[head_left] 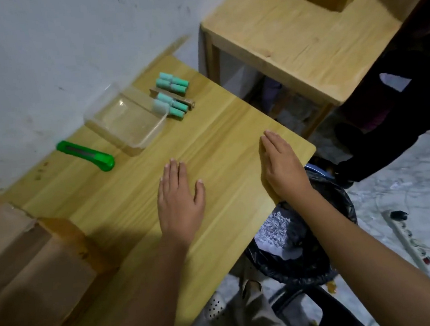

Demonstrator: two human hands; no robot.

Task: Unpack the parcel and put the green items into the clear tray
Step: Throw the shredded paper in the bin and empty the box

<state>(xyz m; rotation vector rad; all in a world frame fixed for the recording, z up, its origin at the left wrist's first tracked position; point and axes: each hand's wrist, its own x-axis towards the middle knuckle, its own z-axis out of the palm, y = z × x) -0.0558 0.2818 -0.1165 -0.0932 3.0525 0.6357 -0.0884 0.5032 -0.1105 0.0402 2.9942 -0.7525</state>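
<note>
Wooden table [138, 196], flat left hand [179, 197], right hand [282, 164] at edge

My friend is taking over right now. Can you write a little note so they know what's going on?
Left hand and right hand: both flat on the table, holding nothing.
Clear tray: looks empty, near the wall.
Green items: lying beside the tray's far end, on brown strips.
Green cutter: on the table, left of the tray.
Parcel: at the table's left edge.
Done: nothing in the tray.
Left: move the green items into it.
</note>
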